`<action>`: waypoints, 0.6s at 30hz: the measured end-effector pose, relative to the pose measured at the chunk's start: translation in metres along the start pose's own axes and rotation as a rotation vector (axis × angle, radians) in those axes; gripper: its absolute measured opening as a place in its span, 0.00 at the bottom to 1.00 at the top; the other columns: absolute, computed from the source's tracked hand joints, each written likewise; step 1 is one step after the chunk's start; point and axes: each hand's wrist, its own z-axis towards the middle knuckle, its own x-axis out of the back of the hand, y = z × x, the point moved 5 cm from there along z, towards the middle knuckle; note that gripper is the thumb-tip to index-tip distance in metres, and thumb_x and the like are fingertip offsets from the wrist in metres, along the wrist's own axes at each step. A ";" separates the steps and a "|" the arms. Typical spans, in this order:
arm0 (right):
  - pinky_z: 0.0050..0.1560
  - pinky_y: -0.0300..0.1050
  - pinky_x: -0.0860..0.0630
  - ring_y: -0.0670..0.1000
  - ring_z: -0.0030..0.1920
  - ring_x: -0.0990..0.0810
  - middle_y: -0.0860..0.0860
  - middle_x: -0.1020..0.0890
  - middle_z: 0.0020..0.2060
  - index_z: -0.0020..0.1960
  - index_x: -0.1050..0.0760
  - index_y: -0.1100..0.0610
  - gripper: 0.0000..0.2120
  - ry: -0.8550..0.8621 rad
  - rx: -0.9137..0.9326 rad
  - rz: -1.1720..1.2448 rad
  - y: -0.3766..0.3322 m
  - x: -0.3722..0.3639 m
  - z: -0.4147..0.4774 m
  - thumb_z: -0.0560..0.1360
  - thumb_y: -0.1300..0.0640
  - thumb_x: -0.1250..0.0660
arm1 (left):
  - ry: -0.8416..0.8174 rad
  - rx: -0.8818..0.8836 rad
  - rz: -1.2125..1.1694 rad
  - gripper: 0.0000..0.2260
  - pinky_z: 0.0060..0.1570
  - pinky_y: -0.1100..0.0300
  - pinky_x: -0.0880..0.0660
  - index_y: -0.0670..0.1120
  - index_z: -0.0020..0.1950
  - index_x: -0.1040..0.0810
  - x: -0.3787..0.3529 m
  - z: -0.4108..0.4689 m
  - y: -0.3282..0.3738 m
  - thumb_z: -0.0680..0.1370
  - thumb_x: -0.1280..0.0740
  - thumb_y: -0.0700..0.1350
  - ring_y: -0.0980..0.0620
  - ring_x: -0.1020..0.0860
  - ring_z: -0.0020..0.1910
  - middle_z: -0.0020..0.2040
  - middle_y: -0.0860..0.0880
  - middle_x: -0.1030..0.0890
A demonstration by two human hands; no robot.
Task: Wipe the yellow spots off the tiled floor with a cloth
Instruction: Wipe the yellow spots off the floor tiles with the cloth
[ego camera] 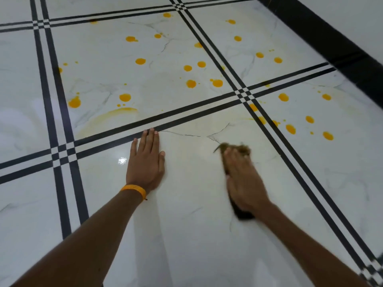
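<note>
- The left hand (pixel 146 162) lies flat on the white tiled floor (pixel 186 235), fingers straight and together, holding nothing — its fingertips reach the double black stripe (pixel 186 109) between tiles.
- An orange band (pixel 134 189) circles the left wrist.
- The right hand (pixel 244 179) presses palm-down on a dark cloth (pixel 238 149) (blurred, its frayed edge showing past the fingertips), fingers spread over it rather than curled round it.
- Cloth and right hand sit on the near tile, right of the left hand, well apart from it.
- Yellow spots (pixel 217 83) dot the far tiles and the tile to the right — a pale yellow smear (pixel 116 114) marks the far-left tile.
- A black skirting strip (pixel 331 44) runs along the upper right.
</note>
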 end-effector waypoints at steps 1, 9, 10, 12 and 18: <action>0.80 0.60 0.46 0.59 0.80 0.42 0.58 0.40 0.80 0.81 0.44 0.63 0.32 0.023 -0.124 -0.024 0.028 0.007 0.020 0.80 0.50 0.52 | 0.010 -0.002 0.000 0.29 0.79 0.44 0.51 0.41 0.82 0.48 0.001 0.002 0.000 0.82 0.54 0.51 0.47 0.50 0.82 0.82 0.44 0.46; 0.81 0.57 0.50 0.56 0.81 0.45 0.56 0.41 0.81 0.81 0.45 0.62 0.32 -0.022 0.026 -0.048 -0.043 -0.014 0.038 0.80 0.50 0.52 | 0.002 -0.017 -0.021 0.30 0.80 0.46 0.53 0.42 0.82 0.48 0.000 0.000 -0.002 0.82 0.55 0.52 0.48 0.51 0.82 0.82 0.44 0.47; 0.81 0.57 0.49 0.54 0.82 0.46 0.55 0.42 0.81 0.82 0.46 0.60 0.32 -0.038 0.036 -0.035 -0.027 -0.009 0.011 0.81 0.50 0.50 | 0.001 -0.013 -0.022 0.30 0.80 0.46 0.53 0.41 0.82 0.48 0.000 0.001 0.000 0.82 0.55 0.53 0.48 0.50 0.82 0.82 0.44 0.47; 0.80 0.58 0.46 0.54 0.82 0.45 0.54 0.41 0.81 0.82 0.46 0.59 0.31 -0.003 -0.078 -0.027 0.028 0.001 -0.024 0.80 0.50 0.49 | 0.001 0.003 -0.007 0.30 0.79 0.45 0.53 0.40 0.82 0.47 0.000 0.002 0.000 0.81 0.55 0.53 0.46 0.49 0.82 0.82 0.43 0.45; 0.80 0.58 0.48 0.59 0.80 0.41 0.59 0.39 0.80 0.81 0.44 0.63 0.32 0.107 -0.428 -0.084 0.083 0.012 0.013 0.82 0.47 0.55 | -0.013 -0.186 0.023 0.29 0.80 0.49 0.54 0.40 0.81 0.44 -0.002 0.007 0.009 0.82 0.55 0.52 0.46 0.48 0.81 0.82 0.44 0.44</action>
